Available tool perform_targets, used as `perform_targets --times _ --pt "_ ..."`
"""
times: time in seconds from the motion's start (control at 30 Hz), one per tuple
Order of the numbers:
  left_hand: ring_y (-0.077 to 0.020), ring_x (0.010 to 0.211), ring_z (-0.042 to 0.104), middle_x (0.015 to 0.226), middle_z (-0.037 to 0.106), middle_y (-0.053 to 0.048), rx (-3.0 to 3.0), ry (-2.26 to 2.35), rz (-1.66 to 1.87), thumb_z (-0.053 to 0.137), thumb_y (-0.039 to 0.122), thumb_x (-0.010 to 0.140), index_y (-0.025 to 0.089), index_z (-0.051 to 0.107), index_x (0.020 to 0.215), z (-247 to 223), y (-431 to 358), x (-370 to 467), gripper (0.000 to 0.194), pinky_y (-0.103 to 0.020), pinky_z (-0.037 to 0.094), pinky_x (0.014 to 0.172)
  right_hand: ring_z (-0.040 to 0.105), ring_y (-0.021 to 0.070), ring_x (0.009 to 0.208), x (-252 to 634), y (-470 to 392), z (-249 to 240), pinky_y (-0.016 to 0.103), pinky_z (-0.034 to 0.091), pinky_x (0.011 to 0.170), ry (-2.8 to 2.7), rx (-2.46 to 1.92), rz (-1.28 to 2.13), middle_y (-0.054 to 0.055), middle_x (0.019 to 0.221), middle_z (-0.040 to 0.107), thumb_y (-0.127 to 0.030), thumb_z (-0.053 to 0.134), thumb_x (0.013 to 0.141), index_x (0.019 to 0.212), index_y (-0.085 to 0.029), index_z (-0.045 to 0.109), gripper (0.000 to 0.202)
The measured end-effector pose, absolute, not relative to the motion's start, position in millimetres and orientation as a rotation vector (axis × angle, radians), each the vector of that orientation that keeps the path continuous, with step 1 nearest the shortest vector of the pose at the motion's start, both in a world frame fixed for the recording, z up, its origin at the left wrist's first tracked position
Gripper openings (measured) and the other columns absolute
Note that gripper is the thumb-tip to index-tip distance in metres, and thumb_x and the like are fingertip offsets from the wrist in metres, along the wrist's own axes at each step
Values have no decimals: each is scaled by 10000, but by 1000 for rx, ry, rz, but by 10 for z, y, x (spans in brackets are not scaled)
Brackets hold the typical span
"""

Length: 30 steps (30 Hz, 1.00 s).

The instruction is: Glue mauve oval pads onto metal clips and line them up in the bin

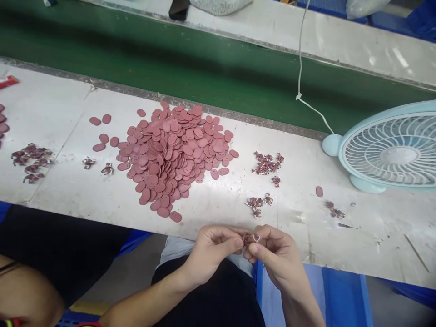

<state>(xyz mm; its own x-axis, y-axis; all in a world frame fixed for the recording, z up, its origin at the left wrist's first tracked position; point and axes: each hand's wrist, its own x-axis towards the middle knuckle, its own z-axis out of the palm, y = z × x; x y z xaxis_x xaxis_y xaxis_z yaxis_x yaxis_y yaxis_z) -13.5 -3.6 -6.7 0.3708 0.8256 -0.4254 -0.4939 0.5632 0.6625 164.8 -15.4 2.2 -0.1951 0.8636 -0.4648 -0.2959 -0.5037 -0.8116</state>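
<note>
At near edge of white table (211,209), pinches small dark-red piece (251,239) between fingertips of left hand (213,252) and right hand (277,252). Holds it right of pink oval pile (173,154), just short of small cluster (254,202). Has both hands angled inward, thumbs on top.

Pink oval heap (173,154) blocking left, open table (220,200) between heap and dark clusters (265,164), fan (398,154) barring right

From the wearer's head (quite near), the camera faces forward and down. It takes in the table (294,175) past both long edges.
</note>
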Motion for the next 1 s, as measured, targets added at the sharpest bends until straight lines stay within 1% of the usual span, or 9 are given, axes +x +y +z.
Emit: perform_targets --times 0.07,0.2,0.3,0.53,0.7,0.77,0.83,0.93,1.0 --pt "-253 870 742 930 808 -92 478 825 887 775 314 842 168 808 776 -54 -31 -138 164 -367 589 792 682 128 629 1633 -162 15 232 553 594 -716 -1226 1799 -3 718 720 -228 808 848 841 -219 714 95" --pt "-291 1049 718 849 805 -88 559 888 908 766 310 851 177 807 755 -33 -32 -140 169 -403 557 944 672 132 632 1593 -176 -2 260 559 624 -721 -1217 1761 -13 720 691 -217 805 847 824 -221 705 102" --pt "-280 1063 717 870 811 -84 575 909 928 765 304 853 181 805 753 -39 -43 -135 163 -398 536 984 677 137 636 1578 -188 -32 267 559 623 -709 -1207 1738 -13 743 693 -234 812 842 831 -226 706 107" --pt "-277 1064 715 894 814 -81 563 900 907 754 299 865 183 814 759 -57 -60 -112 168 -379 544 957 668 128 644 1624 -201 -71 265 547 634 -731 -1214 1738 -24 744 675 -215 792 862 841 -228 704 91" --pt "-277 1055 715 764 792 -62 544 898 930 746 282 870 188 812 750 -12 -75 -84 165 -382 551 951 668 131 637 1624 -221 -68 268 552 618 -694 -1192 1728 -20 772 691 -233 793 862 866 -239 714 79" --pt "-270 1016 724 733 782 -55 527 892 935 745 274 869 185 810 742 -13 -84 -81 168 -376 563 931 675 133 641 1616 -236 -75 269 558 622 -682 -1197 1716 -19 773 704 -235 794 862 870 -246 716 79" --pt "-256 940 738 772 788 -59 490 878 932 749 275 865 180 808 752 -32 -97 -79 159 -361 590 858 680 136 645 1609 -250 -84 270 564 630 -681 -1205 1710 -15 772 717 -240 794 864 873 -247 718 77" --pt "-220 813 744 929 801 -71 425 845 938 761 273 856 171 798 785 -75 -122 -60 129 -340 606 751 683 143 652 1597 -265 -100 275 568 635 -680 -1219 1706 -8 776 731 -247 795 863 877 -246 721 76" --pt "-185 738 733 1028 795 -79 403 831 949 765 275 854 163 782 787 -95 -143 -33 132 -327 598 720 684 153 664 1590 -273 -108 285 570 641 -683 -1234 1694 -3 775 734 -253 789 869 892 -246 724 69"
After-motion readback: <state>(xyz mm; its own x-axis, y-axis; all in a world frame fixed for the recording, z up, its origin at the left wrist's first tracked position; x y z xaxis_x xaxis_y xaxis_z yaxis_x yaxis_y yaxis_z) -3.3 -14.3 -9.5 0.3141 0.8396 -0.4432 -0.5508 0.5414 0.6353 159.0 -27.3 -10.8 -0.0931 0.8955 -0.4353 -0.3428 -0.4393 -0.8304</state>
